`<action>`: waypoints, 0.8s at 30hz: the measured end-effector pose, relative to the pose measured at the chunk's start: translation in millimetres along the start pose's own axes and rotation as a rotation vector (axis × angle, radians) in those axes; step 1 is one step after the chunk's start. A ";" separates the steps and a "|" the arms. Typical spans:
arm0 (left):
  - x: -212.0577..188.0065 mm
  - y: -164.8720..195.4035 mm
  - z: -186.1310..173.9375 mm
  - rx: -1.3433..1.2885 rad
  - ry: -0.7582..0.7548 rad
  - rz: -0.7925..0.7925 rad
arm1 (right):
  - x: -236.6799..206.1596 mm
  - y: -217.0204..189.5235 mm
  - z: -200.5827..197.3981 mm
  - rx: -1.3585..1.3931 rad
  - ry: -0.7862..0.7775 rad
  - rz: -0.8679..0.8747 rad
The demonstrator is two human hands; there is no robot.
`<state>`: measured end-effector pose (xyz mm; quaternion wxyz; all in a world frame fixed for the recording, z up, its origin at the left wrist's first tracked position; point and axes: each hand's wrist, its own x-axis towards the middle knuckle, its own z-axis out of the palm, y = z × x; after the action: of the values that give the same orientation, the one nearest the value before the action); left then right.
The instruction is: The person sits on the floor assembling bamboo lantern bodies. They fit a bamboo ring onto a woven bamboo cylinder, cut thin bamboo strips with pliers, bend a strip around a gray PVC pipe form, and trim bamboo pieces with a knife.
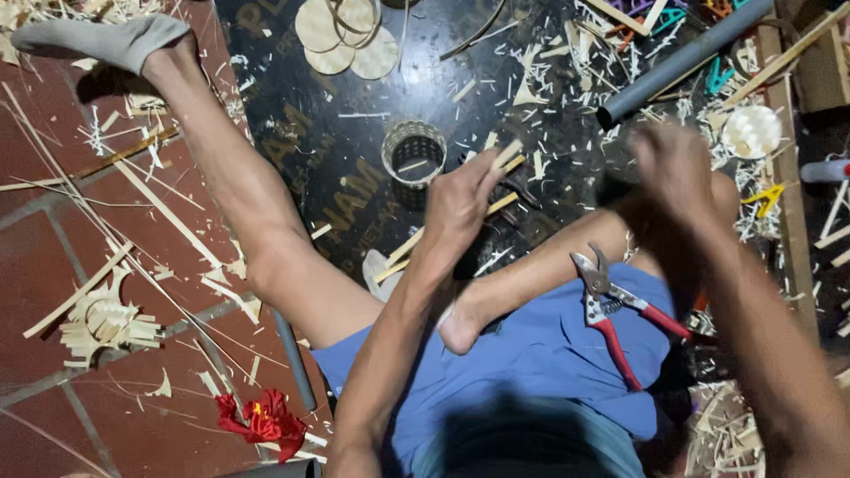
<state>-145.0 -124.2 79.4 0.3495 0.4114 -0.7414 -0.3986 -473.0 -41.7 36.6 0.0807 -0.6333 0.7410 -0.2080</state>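
My left hand point(460, 202) pinches a short pale bamboo strip point(506, 155) above my lap, next to a small woven bamboo cylinder point(413, 152) standing on the black mat point(310, 124). Over my right knee my right hand point(677, 168) is blurred, its fingers curled around a dark handle point(613, 189) that I can barely make out. Red-handled pruning shears point(611, 305) lie on my blue shorts. My left leg stretches out to the upper left, ending in a grey sock point(97, 40).
Round bamboo discs point(347, 37) lie at the mat's far edge. A grey plastic pipe point(682, 57) slants at the upper right. Bamboo shavings and strips litter the red tile floor point(53, 265). A red crumpled scrap point(264, 423) lies near my hip. A white woven disc point(751, 131) sits right.
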 end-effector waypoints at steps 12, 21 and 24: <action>-46.2 13.1 -103.3 -0.979 0.004 -0.574 | 180.3 54.2 57.7 -0.340 -0.045 0.081; -72.8 -12.3 -30.1 -1.125 0.065 -0.668 | 166.3 -12.0 71.7 0.719 0.490 0.650; -69.2 -9.7 2.5 -1.084 -0.019 -0.656 | 136.1 -85.7 79.1 0.579 0.161 -0.326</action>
<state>-115.0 -65.3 56.6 0.3613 0.3782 -0.2725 -0.8076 -390.3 -199.9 20.2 0.1640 -0.6759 0.5442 -0.4691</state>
